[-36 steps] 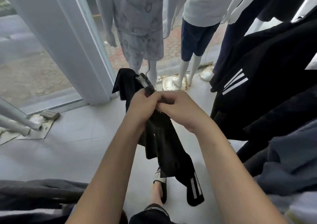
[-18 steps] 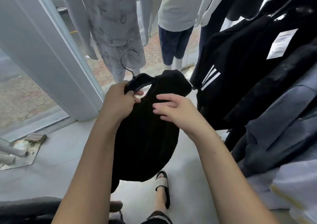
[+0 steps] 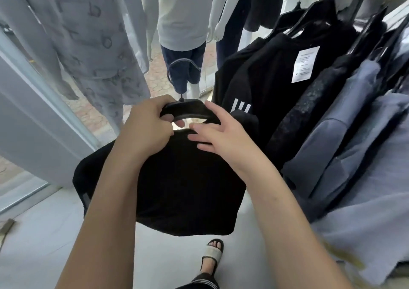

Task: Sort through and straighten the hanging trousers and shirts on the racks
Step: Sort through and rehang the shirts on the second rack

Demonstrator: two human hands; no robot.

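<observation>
A black garment (image 3: 177,191) hangs folded over a black hanger (image 3: 188,109) with a metal hook (image 3: 183,67), held in front of me at centre. My left hand (image 3: 146,125) grips the hanger's left arm, fingers curled round it. My right hand (image 3: 219,131) lies on the garment just under the hanger's right arm, with its fingers nearly straight and pressing the cloth. To the right hangs a rack of clothes: a black shirt with white stripes and a paper tag (image 3: 265,71), then dark and blue-grey garments (image 3: 345,116).
Mannequins stand ahead: one in a grey patterned set (image 3: 93,45), one in a white top and navy shorts (image 3: 181,23). A white door frame (image 3: 33,116) is at left. My sandalled foot (image 3: 211,255) stands on the pale tiled floor below.
The hanger has come up and turned level, its hook now upright. The garment hangs wider beneath it. My right hand has slid along the cloth under the hanger; the view has shifted toward the rack.
</observation>
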